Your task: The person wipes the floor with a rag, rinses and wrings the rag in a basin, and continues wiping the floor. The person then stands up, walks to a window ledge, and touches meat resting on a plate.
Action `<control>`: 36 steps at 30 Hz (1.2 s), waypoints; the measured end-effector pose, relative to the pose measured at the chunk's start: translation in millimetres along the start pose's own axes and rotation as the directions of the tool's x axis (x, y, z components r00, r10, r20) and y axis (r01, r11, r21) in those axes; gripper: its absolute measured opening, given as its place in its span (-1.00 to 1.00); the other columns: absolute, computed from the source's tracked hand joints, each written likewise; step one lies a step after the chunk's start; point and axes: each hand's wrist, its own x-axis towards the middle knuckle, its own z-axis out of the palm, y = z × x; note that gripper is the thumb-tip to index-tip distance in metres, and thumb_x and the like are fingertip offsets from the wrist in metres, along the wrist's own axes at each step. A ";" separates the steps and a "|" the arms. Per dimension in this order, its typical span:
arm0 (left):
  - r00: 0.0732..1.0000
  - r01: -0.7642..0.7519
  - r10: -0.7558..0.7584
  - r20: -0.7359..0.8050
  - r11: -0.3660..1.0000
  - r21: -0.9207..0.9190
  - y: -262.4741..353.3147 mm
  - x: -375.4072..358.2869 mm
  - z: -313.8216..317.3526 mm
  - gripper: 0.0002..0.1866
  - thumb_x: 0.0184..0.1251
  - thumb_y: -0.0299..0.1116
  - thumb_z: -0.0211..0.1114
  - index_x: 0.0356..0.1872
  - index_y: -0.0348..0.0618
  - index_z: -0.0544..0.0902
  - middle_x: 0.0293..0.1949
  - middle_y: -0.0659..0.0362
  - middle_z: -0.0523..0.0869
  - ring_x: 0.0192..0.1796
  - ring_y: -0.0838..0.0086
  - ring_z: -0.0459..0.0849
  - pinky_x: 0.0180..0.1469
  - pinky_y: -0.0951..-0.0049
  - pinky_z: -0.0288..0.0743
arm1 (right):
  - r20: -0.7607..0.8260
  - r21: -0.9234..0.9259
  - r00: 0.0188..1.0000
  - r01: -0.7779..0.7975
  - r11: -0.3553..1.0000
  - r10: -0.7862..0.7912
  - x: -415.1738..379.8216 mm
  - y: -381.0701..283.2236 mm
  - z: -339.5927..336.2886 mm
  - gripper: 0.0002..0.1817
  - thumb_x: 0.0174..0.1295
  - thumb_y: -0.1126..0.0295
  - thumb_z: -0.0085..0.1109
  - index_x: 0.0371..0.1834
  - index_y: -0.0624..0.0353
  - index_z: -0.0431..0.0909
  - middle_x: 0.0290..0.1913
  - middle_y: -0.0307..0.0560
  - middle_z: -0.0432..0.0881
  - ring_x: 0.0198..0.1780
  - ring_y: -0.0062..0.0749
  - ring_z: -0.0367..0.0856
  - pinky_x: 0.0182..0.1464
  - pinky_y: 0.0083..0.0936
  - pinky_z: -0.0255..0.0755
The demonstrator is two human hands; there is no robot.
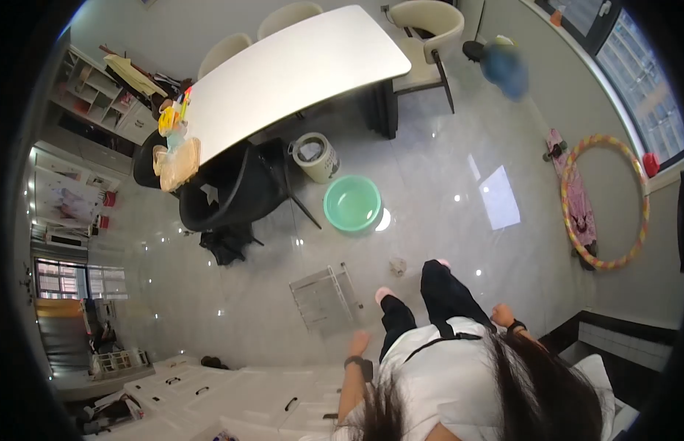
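My left hand (360,342) hangs at my side with its fingers curled in, a dark band on the wrist. It is nearest to a low, see-through rack (324,298) on the floor and touches nothing. My right hand (501,315) is closed beside my hip, also with a dark wristband. Nothing shows in either hand. Ahead of my feet lies a small, pale, crumpled thing (398,266) whose kind I cannot make out. Further forward, a green basin (329,209) stands on the tiles next to a light bin (321,167) with a liner.
A long white table (305,66) stands ahead, with a black chair (239,195) at its near left. A beige chair (423,62) is at its far end. Along the right wall lean a pink skateboard (575,195) and a hula hoop (570,213). White cabinets (239,400) line the left.
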 end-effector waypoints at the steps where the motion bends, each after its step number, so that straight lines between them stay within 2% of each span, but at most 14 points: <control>1: 0.992 0.128 -0.127 0.016 0.989 -0.075 10.3 -2.8 -3.9 -0.58 0.31 -0.08 0.27 -0.51 -0.29 0.54 -0.62 -0.03 0.49 -0.47 0.27 0.57 -0.33 0.17 0.44 | 0.134 -0.012 0.990 -0.040 0.999 0.041 5.7 22.3 5.0 -0.77 -0.15 0.28 0.34 -0.58 0.23 0.59 -0.43 0.28 0.60 -0.35 0.27 0.57 -0.27 0.02 0.46; 3: 0.931 0.362 -0.361 0.049 0.906 -0.217 32.2 2.4 -7.5 -0.53 0.36 -0.07 0.24 -0.59 -0.28 0.45 -0.66 0.02 0.39 -0.55 0.37 0.48 -0.41 0.23 0.39 | 0.188 -0.021 0.982 -0.017 1.000 0.020 18.2 29.8 -12.2 -0.75 -0.14 0.26 0.34 -0.58 0.24 0.57 -0.43 0.28 0.60 -0.34 0.27 0.56 -0.27 0.03 0.45; 9: 0.832 0.440 -0.545 -0.098 0.758 -0.482 69.9 -36.1 83.9 -0.48 0.48 -0.04 0.10 -0.65 -0.20 0.42 -0.72 0.20 0.39 -0.64 0.46 0.41 -0.54 0.34 0.30 | -0.062 0.018 0.973 0.222 0.975 -0.221 131.5 35.8 -79.3 -0.76 0.01 0.28 0.23 -0.47 0.28 0.52 -0.41 0.29 0.59 -0.28 0.29 0.55 -0.23 0.04 0.41; 12: 0.832 0.411 -0.487 -0.267 0.863 -0.293 107.0 -73.8 159.1 -0.54 0.49 -0.06 0.04 -0.53 -0.22 0.51 -0.68 0.19 0.48 -0.62 0.44 0.49 -0.56 0.36 0.37 | 0.021 0.104 0.966 0.252 0.962 -0.256 154.5 26.0 -151.1 -0.81 0.04 0.32 0.21 -0.48 0.21 0.48 -0.41 0.18 0.61 -0.30 0.22 0.57 -0.24 0.00 0.43; 14: 0.841 0.375 -0.433 -0.323 0.899 -0.227 143.6 -86.1 191.6 -0.57 0.48 -0.09 0.00 -0.43 -0.24 0.57 -0.63 0.14 0.56 -0.59 0.42 0.56 -0.55 0.36 0.45 | -0.093 0.144 0.944 0.327 0.934 -0.316 174.7 53.5 -163.9 -0.80 0.00 0.32 0.25 -0.48 0.20 0.48 -0.41 0.16 0.62 -0.30 0.18 0.58 -0.24 -0.01 0.44; 16: 0.859 0.376 -0.410 -0.307 0.912 -0.164 181.5 -94.1 213.5 -0.59 0.47 -0.11 -0.01 -0.37 -0.26 0.59 -0.59 0.13 0.59 -0.59 0.42 0.56 -0.55 0.37 0.48 | -0.059 0.177 0.971 0.240 0.954 -0.233 174.9 79.4 -189.2 -0.80 -0.01 0.36 0.26 -0.49 0.23 0.46 -0.49 0.12 0.57 -0.36 0.01 0.60 -0.30 -0.11 0.41; 17: 0.836 0.516 -0.541 -0.093 0.832 -0.203 196.2 -94.2 216.9 -0.65 0.47 -0.20 -0.03 -0.25 -0.27 0.61 -0.51 0.11 0.64 -0.57 0.43 0.59 -0.51 0.39 0.53 | -0.044 0.182 0.979 0.204 0.962 -0.200 174.9 87.8 -206.7 -0.80 -0.02 0.38 0.27 -0.49 0.24 0.45 -0.53 0.10 0.54 -0.39 -0.08 0.61 -0.33 -0.15 0.39; 20: 0.603 0.639 -0.785 0.143 0.367 -0.676 271.6 -77.5 196.6 -0.70 0.48 -0.32 -0.06 0.01 -0.14 0.62 -0.36 0.11 0.73 -0.37 0.36 0.70 -0.31 0.29 0.57 | -0.160 -0.081 0.965 0.199 0.977 -0.209 198.4 170.9 -186.5 -0.84 -0.02 0.41 0.25 -0.49 0.23 0.48 -0.58 0.03 0.57 -0.46 -0.21 0.65 -0.39 -0.23 0.46; 21: 0.649 0.545 -0.756 0.086 0.384 -0.745 281.0 -78.4 199.2 -0.65 0.53 -0.25 -0.11 -0.01 -0.14 0.65 -0.41 0.15 0.74 -0.48 0.51 0.65 -0.43 0.46 0.50 | -0.068 -0.052 0.988 0.137 0.989 -0.141 201.0 187.2 -190.5 -0.85 0.01 0.38 0.20 -0.47 0.24 0.51 -0.52 0.09 0.60 -0.39 -0.09 0.65 -0.31 -0.19 0.49; 23: 0.625 0.587 -0.762 0.172 0.313 -0.747 294.0 -82.5 202.9 -0.65 0.52 -0.26 -0.09 -0.02 -0.13 0.67 -0.40 0.16 0.75 -0.47 0.53 0.65 -0.41 0.49 0.50 | 0.130 -0.017 0.992 -0.001 1.000 0.004 195.2 210.7 -192.0 -0.81 0.07 0.32 0.11 -0.43 0.25 0.56 -0.39 0.19 0.67 -0.25 0.14 0.66 -0.16 -0.10 0.53; 27: 0.631 0.625 -0.747 0.209 0.330 -0.707 315.8 -81.1 209.5 -0.65 0.50 -0.24 -0.02 -0.05 -0.15 0.72 -0.36 0.17 0.78 -0.43 0.58 0.68 -0.40 0.54 0.49 | 0.239 0.050 0.968 -0.087 0.995 0.072 181.7 213.4 -182.3 -0.77 0.11 0.30 0.10 -0.44 0.25 0.61 -0.34 0.23 0.71 -0.24 0.10 0.69 -0.14 -0.11 0.55; 30: 0.655 0.618 -0.724 0.218 0.347 -0.706 326.3 -87.8 223.3 -0.70 0.45 -0.28 0.11 -0.06 -0.18 0.75 -0.34 0.16 0.80 -0.40 0.58 0.71 -0.35 0.53 0.55 | 0.265 0.083 0.953 0.128 0.988 -0.146 167.5 204.9 -171.4 -0.83 0.10 0.35 0.16 -0.53 0.21 0.54 -0.64 -0.03 0.63 -0.62 -0.32 0.65 -0.47 -0.36 0.55; 33: 0.692 0.608 -0.685 0.227 0.385 -0.694 332.3 -99.7 242.1 -0.76 0.37 -0.38 0.21 -0.08 -0.18 0.78 -0.33 0.14 0.81 -0.37 0.54 0.74 -0.25 0.53 0.62 | 0.161 -0.013 0.944 0.294 0.956 -0.289 154.4 210.7 -159.9 -0.82 0.13 0.35 0.14 -0.51 0.23 0.55 -0.61 -0.03 0.64 -0.61 -0.32 0.64 -0.45 -0.37 0.54; 36: 0.714 0.618 -0.654 0.252 0.418 -0.666 332.7 -104.0 262.5 -0.76 0.36 -0.38 0.20 -0.12 -0.16 0.79 -0.32 0.13 0.81 -0.35 0.52 0.75 -0.24 0.52 0.62 | 0.260 -0.082 0.952 0.188 0.979 -0.162 129.2 206.2 -180.5 -0.78 0.13 0.27 0.10 -0.41 0.20 0.62 -0.31 0.19 0.70 -0.20 0.13 0.68 -0.10 -0.09 0.53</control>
